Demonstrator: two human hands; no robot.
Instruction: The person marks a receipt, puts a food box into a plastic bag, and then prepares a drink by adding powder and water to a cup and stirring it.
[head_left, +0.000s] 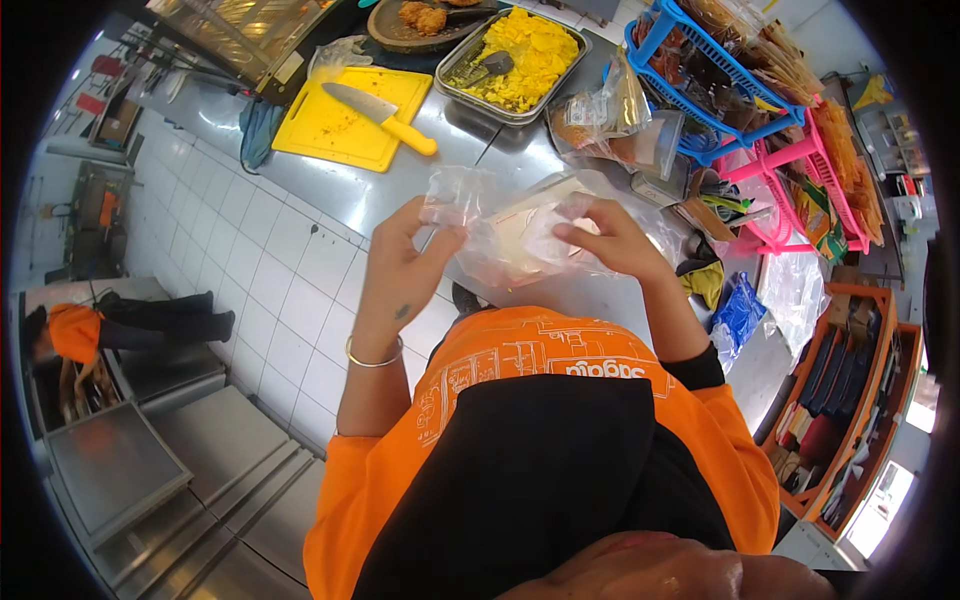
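Thumb and fingers of my left hand (409, 259) pinch a small clear plastic bag (459, 187), raised above the steel counter. My right hand (615, 238) has thumb and fingertips on thin clear plastic (551, 232) just to the right. Whether both hands hold one bag or separate ones I cannot tell. Under and behind the plastic lies a pale, flat stack (514, 225), partly covered by clear wrapping. Beyond my left hand, a knife with a yellow handle (409, 135) rests on a yellow cutting board (341, 154) with brown crumbs.
A metal tray (517, 116) holds yellow food and a dark utensil. Behind it, fried pieces (424, 16) sit on a stone mortar (382, 30). Blue (739, 135) and pink (776, 180) plastic racks of packets stand right. At far left, a person (75, 330) stands by steel equipment.
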